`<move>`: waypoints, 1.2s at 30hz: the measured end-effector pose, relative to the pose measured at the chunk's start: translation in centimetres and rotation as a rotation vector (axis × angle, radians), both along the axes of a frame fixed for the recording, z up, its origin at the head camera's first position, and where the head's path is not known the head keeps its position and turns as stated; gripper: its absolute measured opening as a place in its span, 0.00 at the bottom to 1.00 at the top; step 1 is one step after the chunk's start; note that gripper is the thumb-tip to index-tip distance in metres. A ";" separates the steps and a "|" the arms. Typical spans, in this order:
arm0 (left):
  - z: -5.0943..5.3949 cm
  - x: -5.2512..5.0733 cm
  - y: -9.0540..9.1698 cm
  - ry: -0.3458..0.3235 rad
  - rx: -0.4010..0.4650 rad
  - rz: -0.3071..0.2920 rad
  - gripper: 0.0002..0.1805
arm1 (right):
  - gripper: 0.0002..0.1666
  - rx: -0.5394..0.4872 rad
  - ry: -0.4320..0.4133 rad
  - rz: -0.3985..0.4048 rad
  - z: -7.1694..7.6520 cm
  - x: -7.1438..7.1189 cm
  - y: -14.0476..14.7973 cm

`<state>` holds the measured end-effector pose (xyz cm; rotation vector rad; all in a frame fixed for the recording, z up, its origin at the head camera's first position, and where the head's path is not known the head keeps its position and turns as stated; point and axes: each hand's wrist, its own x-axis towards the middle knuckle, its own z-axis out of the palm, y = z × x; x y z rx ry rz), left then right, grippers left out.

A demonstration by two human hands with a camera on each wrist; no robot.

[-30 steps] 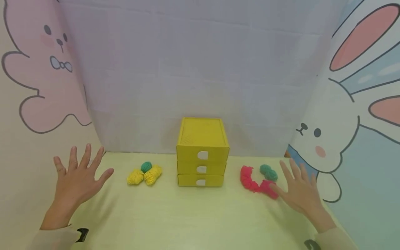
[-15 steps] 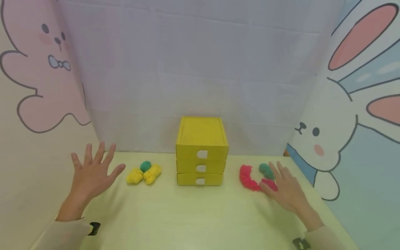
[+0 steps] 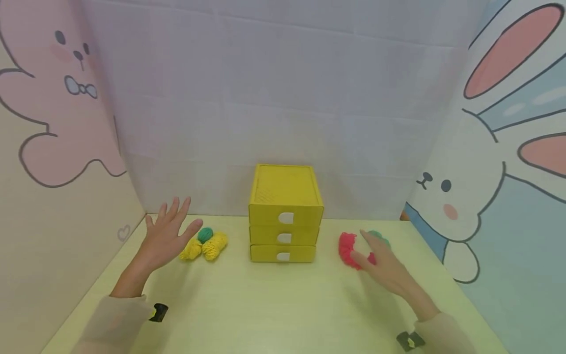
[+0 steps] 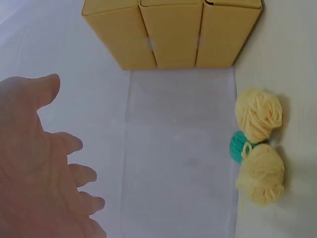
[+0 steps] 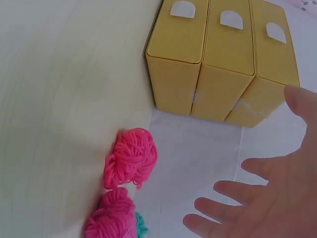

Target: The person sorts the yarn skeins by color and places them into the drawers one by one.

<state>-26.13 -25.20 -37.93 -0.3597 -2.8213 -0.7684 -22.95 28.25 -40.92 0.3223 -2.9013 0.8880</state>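
My left hand [image 3: 165, 241] is raised with fingers spread, in front of two yellow yarn bundles [image 3: 215, 246] and a small green yarn ball [image 3: 205, 234]. It holds nothing; the left wrist view shows the yarn apart from it. On the other side my right hand [image 3: 382, 265] hovers with extended fingers over the yarn there, also holding nothing. It partly covers a darker pink yarn bundle [image 5: 111, 218] and a green yarn bundle [image 3: 381, 237]. A bright pink yarn bundle [image 3: 348, 250] lies just left of that hand. Between the hands stands a yellow three-drawer box [image 3: 285, 216], its drawers closed.
The pale yellow-green table [image 3: 265, 305] runs back to a white cloth wall [image 3: 283, 98]. Side panels carry a pink bear drawing [image 3: 66, 113] on the left and a white rabbit drawing [image 3: 468, 162] on the right.
Both hands have moved inward, the left one rightward toward the yellow yarn and the right one leftward over the pink and green yarn. The yarn and the box have stayed in place.
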 end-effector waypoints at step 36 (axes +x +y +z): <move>2.3 -5.4 11.6 -0.449 0.804 -0.145 0.41 | 0.42 -0.750 -0.533 0.400 1.6 -2.3 -9.1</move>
